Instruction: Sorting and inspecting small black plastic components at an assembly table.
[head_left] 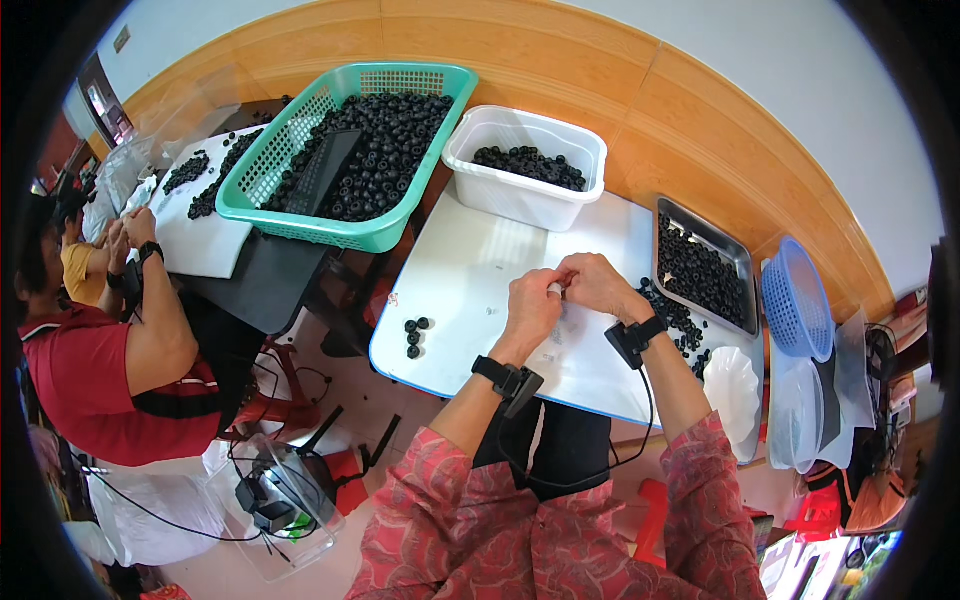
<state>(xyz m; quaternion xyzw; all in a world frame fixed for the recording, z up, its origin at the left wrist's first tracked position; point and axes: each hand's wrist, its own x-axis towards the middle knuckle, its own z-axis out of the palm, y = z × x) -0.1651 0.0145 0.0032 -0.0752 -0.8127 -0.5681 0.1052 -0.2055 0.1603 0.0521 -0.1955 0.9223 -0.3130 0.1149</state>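
Note:
Over the white table, my left hand and my right hand meet, fingertips pinched together. A small white piece shows at the left fingertips; whether it is a held thing or a finger cover I cannot make out. Whatever lies between the fingers is hidden by them. To the left of my hands sit several small black round parts in a little group. More loose black parts are scattered to the right, beside a metal tray filled with similar small black pieces.
Beyond my hands stands a white tub partly filled with black parts. A green basket heaped with them is at the far left. Blue basket and clear containers stand at right. Another person works on the left.

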